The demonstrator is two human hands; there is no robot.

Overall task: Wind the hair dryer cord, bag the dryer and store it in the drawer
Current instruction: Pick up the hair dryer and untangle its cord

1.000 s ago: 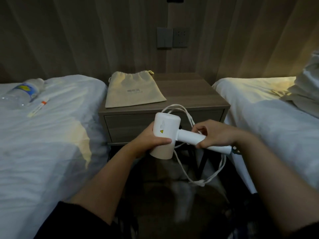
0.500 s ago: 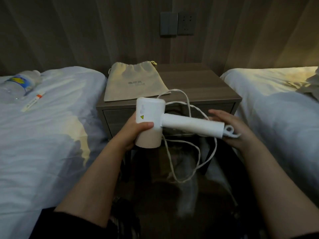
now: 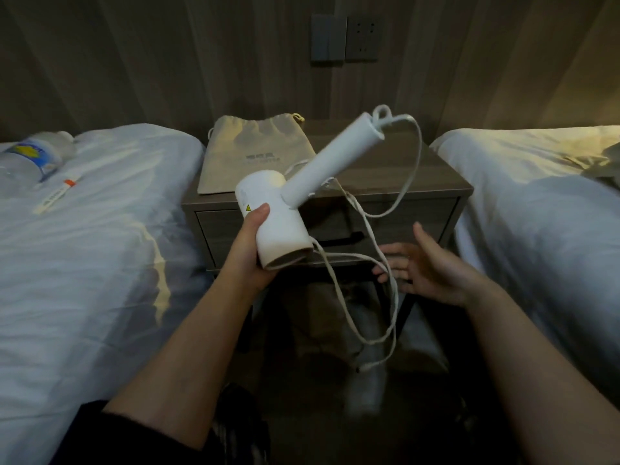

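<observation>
White plastic hair dryer, barrel gripped, handle tilted up and away; thin white cord hanging in loose loops; beige drawstring cloth bag flat on nightstand; grey-brown wooden drawer closed

Two beds, one nightstand, one hair dryer, one bag, one bottle, two hands

Setting: hotel-type twin bedroom, dim light. Two beds with white sheets, left bed and right bed, stand either side of a wooden nightstand with one drawer. Wood-panelled wall behind carries a switch and socket. Drawstring bag on nightstand; water bottle on left bed.
</observation>
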